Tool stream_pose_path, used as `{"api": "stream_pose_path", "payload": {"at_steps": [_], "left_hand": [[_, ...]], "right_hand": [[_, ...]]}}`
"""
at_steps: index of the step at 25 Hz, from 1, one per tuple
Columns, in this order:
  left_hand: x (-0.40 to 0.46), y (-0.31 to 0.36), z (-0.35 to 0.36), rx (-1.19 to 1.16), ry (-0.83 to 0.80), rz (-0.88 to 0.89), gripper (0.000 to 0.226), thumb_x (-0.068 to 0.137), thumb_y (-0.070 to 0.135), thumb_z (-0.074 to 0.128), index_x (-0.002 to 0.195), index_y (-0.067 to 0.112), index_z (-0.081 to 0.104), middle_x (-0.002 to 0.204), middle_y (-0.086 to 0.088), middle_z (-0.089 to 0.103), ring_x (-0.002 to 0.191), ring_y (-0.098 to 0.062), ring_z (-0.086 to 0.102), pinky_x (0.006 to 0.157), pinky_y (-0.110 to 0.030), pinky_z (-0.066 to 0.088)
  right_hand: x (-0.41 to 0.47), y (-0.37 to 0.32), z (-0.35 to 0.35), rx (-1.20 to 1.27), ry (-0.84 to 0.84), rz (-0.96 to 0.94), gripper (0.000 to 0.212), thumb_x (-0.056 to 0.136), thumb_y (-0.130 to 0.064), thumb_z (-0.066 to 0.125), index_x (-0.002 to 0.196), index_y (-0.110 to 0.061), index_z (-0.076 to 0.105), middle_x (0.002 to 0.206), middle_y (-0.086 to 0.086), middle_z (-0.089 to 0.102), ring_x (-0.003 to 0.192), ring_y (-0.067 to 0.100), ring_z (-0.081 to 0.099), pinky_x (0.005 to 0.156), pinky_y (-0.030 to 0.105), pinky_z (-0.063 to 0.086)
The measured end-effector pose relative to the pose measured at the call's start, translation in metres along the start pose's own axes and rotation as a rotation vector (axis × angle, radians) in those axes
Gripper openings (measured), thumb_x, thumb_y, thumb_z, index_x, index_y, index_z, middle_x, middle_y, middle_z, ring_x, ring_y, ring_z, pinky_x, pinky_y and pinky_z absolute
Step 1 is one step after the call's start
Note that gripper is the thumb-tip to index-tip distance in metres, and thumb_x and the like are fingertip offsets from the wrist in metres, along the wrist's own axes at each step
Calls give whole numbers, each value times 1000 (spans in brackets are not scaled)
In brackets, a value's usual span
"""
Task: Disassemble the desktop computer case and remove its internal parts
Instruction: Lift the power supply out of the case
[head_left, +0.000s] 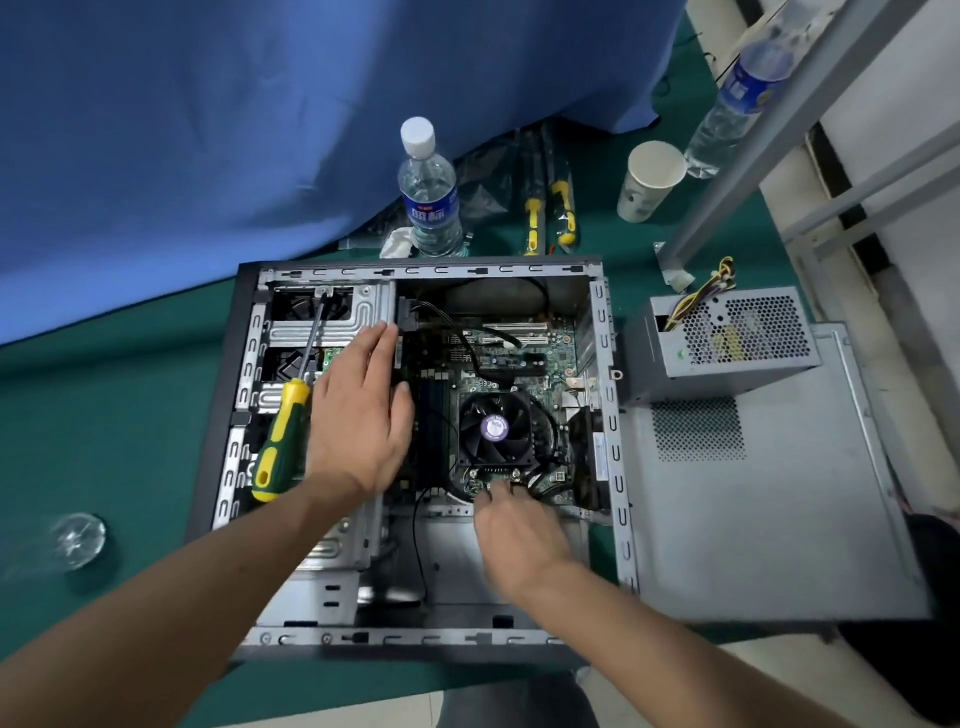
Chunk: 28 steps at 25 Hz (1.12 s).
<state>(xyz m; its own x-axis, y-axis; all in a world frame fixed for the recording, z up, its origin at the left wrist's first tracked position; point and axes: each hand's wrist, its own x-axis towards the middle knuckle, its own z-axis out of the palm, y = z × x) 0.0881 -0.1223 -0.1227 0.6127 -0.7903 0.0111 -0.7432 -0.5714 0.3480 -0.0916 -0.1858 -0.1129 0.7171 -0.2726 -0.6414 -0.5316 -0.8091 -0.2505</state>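
The open computer case lies on its side on a green mat. Its motherboard shows, with a black CPU fan near the middle. My left hand lies flat with straight fingers over the drive cage and the board's left edge. A green and yellow screwdriver rests on the cage just left of that hand. My right hand reaches to the fan's near edge, fingertips among the cables there; the hand is blurred and what it touches is hidden.
The removed power supply sits on the grey side panel right of the case. Behind the case stand a water bottle, a paper cup and two more screwdrivers. A glass dish lies at the left.
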Motion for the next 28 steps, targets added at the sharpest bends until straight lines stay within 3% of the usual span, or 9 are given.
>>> {"api": "stream_pose_path", "payload": {"at_steps": [2,5,9,12,17,20,23,25,28], "left_hand": [[0,-1,1,-9,1,-5,58,97,33,36,152,14,30,153,-3,32,141,-19,29,114,-43,28],[-1,-1,2,-3,5,-4,59,97,34,36,152,15,30,154,-2,32,141,-19,28,113,-44,28],[0,-1,2,5,-1,-4,60,96,36,35,152,14,29,154,-3,31,142,-19,28,114,-44,28],[0,-1,1,-2,-5,-5,60,96,36,35,152,15,29,154,-3,31,142,-19,26,114,-44,27],[0,-2,1,-9,-3,-7,61,96,36,36,153,15,28,155,-3,31,142,-19,26,115,-44,27],[-1,-1,0,-13,3,-1,61,96,36,37,153,15,28,155,-2,31,142,-18,26,115,-43,27],[-1,-1,1,-14,5,-9,61,96,37,37,152,16,28,154,-2,31,141,-18,26,115,-43,27],[0,-1,0,-13,6,-8,62,95,37,38,152,16,29,154,-2,31,141,-18,26,115,-42,26],[0,-1,0,-17,7,-8,62,95,37,38,152,16,30,154,-2,31,141,-19,27,115,-43,26]], "right_hand": [[-3,4,-1,25,33,19,48,81,12,56,129,5,51,136,19,43,118,32,45,103,43,44],[-9,-6,-10,6,240,-102,29,88,-8,56,116,-3,58,114,14,59,110,27,45,103,41,38],[2,-10,-44,9,394,-167,14,89,-5,52,101,-9,55,95,13,65,93,30,59,70,39,45],[2,7,-61,-131,266,-188,27,85,8,45,108,-5,52,94,14,64,87,32,61,60,38,39],[16,25,-124,-327,329,-161,17,84,7,52,89,-9,55,71,1,42,65,23,51,54,32,39],[31,22,-149,-361,362,-161,23,80,8,55,82,-14,47,88,7,38,50,19,33,42,31,21],[39,30,-148,-370,384,-98,8,94,-19,59,97,-12,61,102,12,54,61,25,49,50,32,33],[43,36,-144,-335,369,-39,26,100,-37,49,90,-15,59,93,8,63,75,30,56,58,34,38],[46,36,-141,-42,199,74,47,102,-45,38,68,-12,43,68,2,49,75,28,50,69,34,42]]}}
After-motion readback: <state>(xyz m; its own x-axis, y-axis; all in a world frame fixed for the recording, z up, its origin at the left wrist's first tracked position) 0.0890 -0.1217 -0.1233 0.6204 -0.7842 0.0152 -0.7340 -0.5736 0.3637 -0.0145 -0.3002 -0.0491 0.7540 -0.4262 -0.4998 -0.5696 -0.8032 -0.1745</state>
